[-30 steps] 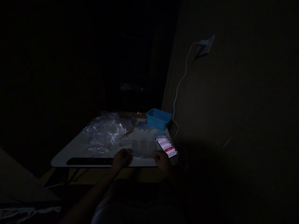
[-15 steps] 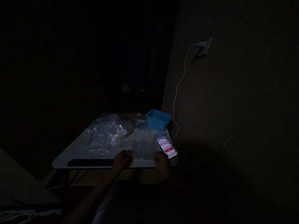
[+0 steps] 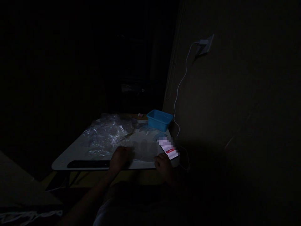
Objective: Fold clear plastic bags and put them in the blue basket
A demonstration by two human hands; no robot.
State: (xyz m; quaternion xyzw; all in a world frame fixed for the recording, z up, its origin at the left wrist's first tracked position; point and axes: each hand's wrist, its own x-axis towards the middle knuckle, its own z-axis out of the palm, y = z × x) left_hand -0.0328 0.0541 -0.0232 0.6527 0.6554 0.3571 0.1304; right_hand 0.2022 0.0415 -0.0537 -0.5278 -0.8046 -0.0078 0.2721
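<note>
A clear plastic bag (image 3: 145, 153) with darker oblong shapes showing through lies near the front edge of the white table (image 3: 61, 159). My left hand (image 3: 119, 159) is closed at its left side, the fingertips partly lost in shadow. At the bag's right corner, my right hand (image 3: 162, 163) is closed in a pinch, thumb against bent fingers. A phone (image 3: 169, 149) with a lit screen lies just beyond my right hand. To the left spreads a crumpled heap of clear plastic bags (image 3: 109, 131).
A blue plastic basket (image 3: 160, 121) stands at the table's back right corner. Behind the table's far edge is a small pink-and-white item (image 3: 140, 115). A white cable (image 3: 180, 84) hangs from a wall socket (image 3: 205, 45). A dark slot (image 3: 88, 164) runs along the front edge.
My left hand has moved slightly left and up along the bag's side. My right hand stays at the right corner, almost unmoved.
</note>
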